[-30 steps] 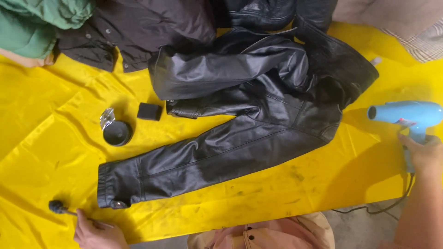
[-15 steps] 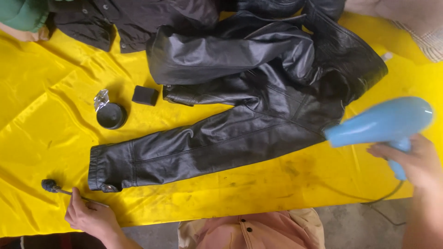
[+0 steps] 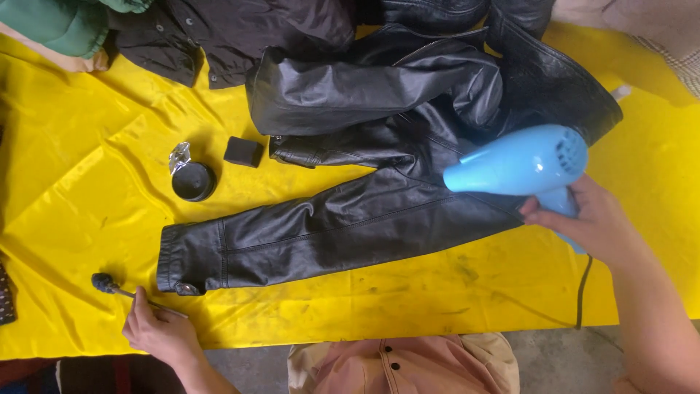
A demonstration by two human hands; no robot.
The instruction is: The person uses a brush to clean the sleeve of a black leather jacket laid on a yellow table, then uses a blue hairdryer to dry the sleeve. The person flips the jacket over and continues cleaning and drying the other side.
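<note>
A black leather jacket point(image 3: 379, 153) lies spread on a yellow sheet point(image 3: 73, 182), one sleeve stretched toward the lower left. My right hand point(image 3: 590, 222) grips the handle of a light blue hair dryer point(image 3: 521, 162), its nozzle aimed left over the sleeve's upper part. My left hand point(image 3: 157, 332) holds the thin stick of a small dauber brush point(image 3: 106, 282) with a dark round head, just below the sleeve cuff point(image 3: 182, 257).
A round black tin point(image 3: 193, 181), crumpled foil point(image 3: 179, 156) and a small black block point(image 3: 243, 151) sit left of the jacket. Dark and green garments point(image 3: 58, 25) are piled at the top. The dryer's cord point(image 3: 582, 292) drops off the sheet's near edge.
My right hand has brought the hair dryer in from the right edge to above the jacket sleeve. My left hand has come further into view, on the brush stick.
</note>
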